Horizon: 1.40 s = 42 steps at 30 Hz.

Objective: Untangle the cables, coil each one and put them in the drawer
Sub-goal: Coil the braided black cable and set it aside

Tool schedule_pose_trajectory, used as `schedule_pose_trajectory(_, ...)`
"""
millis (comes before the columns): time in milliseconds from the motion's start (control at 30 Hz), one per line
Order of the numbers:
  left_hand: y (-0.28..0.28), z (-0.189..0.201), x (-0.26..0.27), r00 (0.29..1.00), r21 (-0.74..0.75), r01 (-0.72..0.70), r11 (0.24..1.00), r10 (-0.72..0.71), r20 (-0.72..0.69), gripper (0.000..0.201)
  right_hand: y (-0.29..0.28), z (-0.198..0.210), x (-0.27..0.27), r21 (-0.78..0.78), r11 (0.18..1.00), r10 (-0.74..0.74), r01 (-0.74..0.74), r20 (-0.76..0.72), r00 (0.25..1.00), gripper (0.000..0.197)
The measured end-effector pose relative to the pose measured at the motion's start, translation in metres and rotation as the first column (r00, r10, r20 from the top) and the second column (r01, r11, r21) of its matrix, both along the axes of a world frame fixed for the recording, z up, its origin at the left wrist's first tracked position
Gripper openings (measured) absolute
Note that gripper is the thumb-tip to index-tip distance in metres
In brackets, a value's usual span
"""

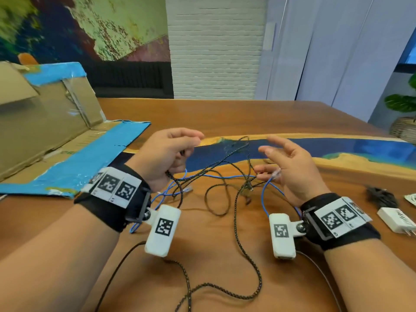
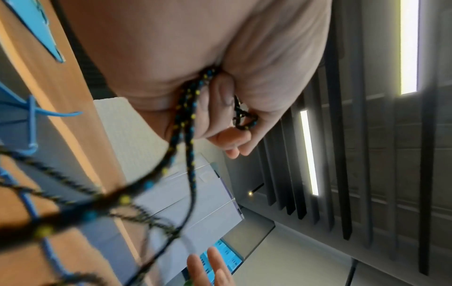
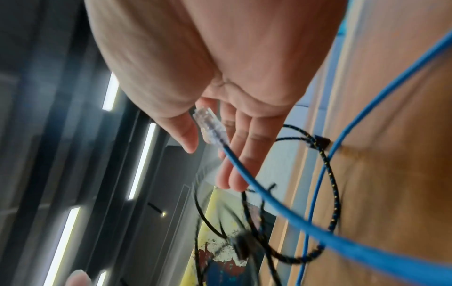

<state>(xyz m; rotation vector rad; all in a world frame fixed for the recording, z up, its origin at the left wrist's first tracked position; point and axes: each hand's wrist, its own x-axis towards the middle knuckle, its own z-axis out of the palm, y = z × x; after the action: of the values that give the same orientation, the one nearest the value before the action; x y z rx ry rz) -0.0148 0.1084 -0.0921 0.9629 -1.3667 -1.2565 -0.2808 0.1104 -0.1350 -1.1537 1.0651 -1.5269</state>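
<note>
A tangle of cables hangs between my hands above the wooden table [image 1: 225,113]: a black braided cable [image 1: 235,212], a thin blue cable [image 1: 225,176] and a thin black one [image 1: 216,199]. My left hand [image 1: 186,149] curls its fingers round strands of the braided cable [image 2: 188,120] and holds them up. My right hand [image 1: 270,158] is spread with straight fingers. The blue cable's clear plug [image 3: 210,125] lies against those fingers, and the blue cable [image 3: 269,197] trails from it. Loops of braided cable reach down toward the table's near edge.
An opened cardboard box [image 1: 56,136] edged in blue tape lies on the table at the left. A white charger [image 1: 398,221] and a bundled black cable [image 1: 380,197] sit at the right. A potted plant in a basket [image 1: 403,127] stands beyond the far right corner.
</note>
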Motion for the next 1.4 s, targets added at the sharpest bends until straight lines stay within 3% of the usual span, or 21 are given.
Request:
schedule_pose_trajectory(100,-0.006,0.009,0.003,0.997,-0.082,-0.074,0.994,0.072,-0.034,0.010,0.000,0.003,-0.002,-0.061,0.992,-0.116,0.108,-0.147,0.982,0.030)
schedule_pose_trajectory(200,-0.007,0.010,-0.006,0.995,-0.113,-0.057,0.992,0.065,0.071,0.012,0.002,0.003,0.002,-0.131,0.985,-0.149,0.117,-0.272,0.951,0.018)
schedule_pose_trajectory(267,-0.006,0.008,-0.018,0.994,-0.121,-0.065,0.990,0.076,0.083,0.016,0.006,0.002,0.007,-0.118,0.993,-0.055,0.019,-0.311,0.949,0.021)
schedule_pose_trajectory(333,-0.004,0.008,-0.031,0.998,-0.125,-0.065,0.990,0.065,0.000,0.019,0.013,0.003,0.016,-0.092,0.982,0.127,-0.168,-0.344,0.930,0.033)
schedule_pose_trajectory(400,0.000,0.012,-0.046,0.995,-0.135,-0.032,0.990,0.019,-0.096,0.020,0.020,0.004,0.028,-0.032,0.937,0.312,-0.348,-0.374,0.873,0.049)
schedule_pose_trajectory(467,0.002,0.019,-0.060,0.991,-0.153,0.014,0.988,-0.034,-0.126,0.022,0.025,0.002,0.037,0.014,0.897,0.410,-0.442,-0.400,0.819,0.048)
schedule_pose_trajectory(567,-0.006,0.019,-0.065,0.998,-0.081,0.044,0.996,-0.047,-0.032,0.026,0.025,0.002,0.036,-0.048,0.939,0.279,-0.342,-0.477,0.834,0.019)
schedule_pose_trajectory(633,-0.016,0.012,-0.054,0.987,0.029,-0.006,1.000,0.002,0.162,0.024,0.018,0.003,0.026,-0.099,0.973,0.150,-0.207,-0.407,0.901,0.021)
schedule_pose_trajectory(700,-0.022,0.004,-0.037,0.884,0.059,-0.066,0.996,0.030,0.466,0.021,0.011,0.005,0.012,-0.105,0.990,0.061,-0.096,-0.291,0.955,0.024)
schedule_pose_trajectory(767,-0.022,-0.003,-0.021,0.702,0.050,-0.023,0.998,-0.019,0.711,0.018,0.007,0.006,0.001,-0.089,0.996,-0.007,-0.015,-0.239,0.971,0.021)
schedule_pose_trajectory(867,-0.019,-0.013,-0.006,0.484,0.130,0.023,0.991,-0.125,0.866,0.018,0.004,0.003,-0.004,-0.070,0.997,-0.048,0.030,-0.273,0.961,0.020)
schedule_pose_trajectory(933,-0.016,-0.015,-0.003,0.423,0.135,0.026,0.990,-0.133,0.896,0.015,0.004,0.002,0.000,-0.071,0.996,-0.079,0.058,-0.347,0.935,0.020)
schedule_pose_trajectory(1000,-0.012,-0.009,-0.004,0.497,0.029,0.019,0.999,-0.034,0.867,0.013,0.005,0.003,0.002,-0.102,0.988,-0.147,0.114,-0.429,0.891,0.019)
schedule_pose_trajectory(1100,-0.001,0.013,-0.015,0.760,-0.227,-0.055,0.972,0.188,0.622,0.026,0.012,0.010,0.005,-0.207,0.967,-0.229,0.149,-0.451,0.863,0.034)
schedule_pose_trajectory(1167,0.011,0.033,-0.028,0.867,-0.311,-0.023,0.950,0.173,0.467,0.027,0.018,0.016,0.009,-0.276,0.958,-0.181,0.071,-0.396,0.900,0.049)
schedule_pose_trajectory(1233,0.025,0.050,-0.043,0.897,-0.366,0.073,0.928,0.098,0.430,0.026,0.022,0.018,0.016,-0.296,0.952,-0.024,-0.076,-0.322,0.947,0.056)
schedule_pose_trajectory(1300,0.035,0.062,-0.057,0.888,-0.401,0.182,0.898,0.025,0.459,0.022,0.024,0.017,0.021,-0.323,0.931,0.054,-0.167,-0.331,0.942,0.038)
schedule_pose_trajectory(1367,0.038,0.069,-0.068,0.857,-0.416,0.239,0.877,0.012,0.516,0.016,0.025,0.019,0.020,-0.334,0.931,0.046,-0.149,-0.298,0.954,0.018)
schedule_pose_trajectory(1400,0.034,0.069,-0.070,0.850,-0.413,0.240,0.879,0.015,0.526,0.011,0.023,0.020,0.017,-0.329,0.939,0.028,-0.103,-0.224,0.974,0.022)
